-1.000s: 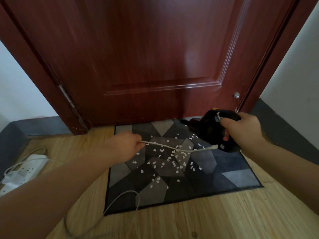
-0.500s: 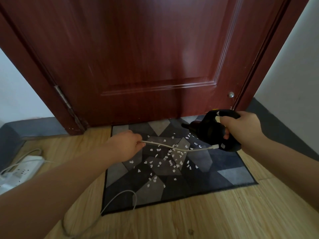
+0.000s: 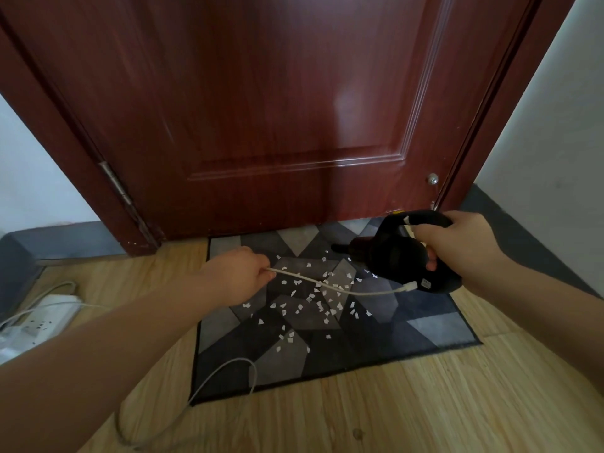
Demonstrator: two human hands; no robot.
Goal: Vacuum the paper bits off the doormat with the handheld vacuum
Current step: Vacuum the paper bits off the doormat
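A grey geometric doormat (image 3: 425,328) strewn with white paper bits (image 3: 313,299) lies on pale wood-plank floor (image 3: 392,410) before a glossy red-brown door (image 3: 277,109). The right hand (image 3: 457,246) grips the black handheld vacuum (image 3: 395,253); the left hand (image 3: 235,273) pinches its white cable (image 3: 359,291).

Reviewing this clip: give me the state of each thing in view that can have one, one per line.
Door: closed.
Handheld vacuum: held above the doormat, cable plugged in.
Cable: slack across the mat.
Paper bits: scattered on the doormat, not cleared.
Doormat: lying flat.
Left hand: holds the cable.
Right hand: grips the vacuum's handle.
Power strip: on the floor; plugs unclear.
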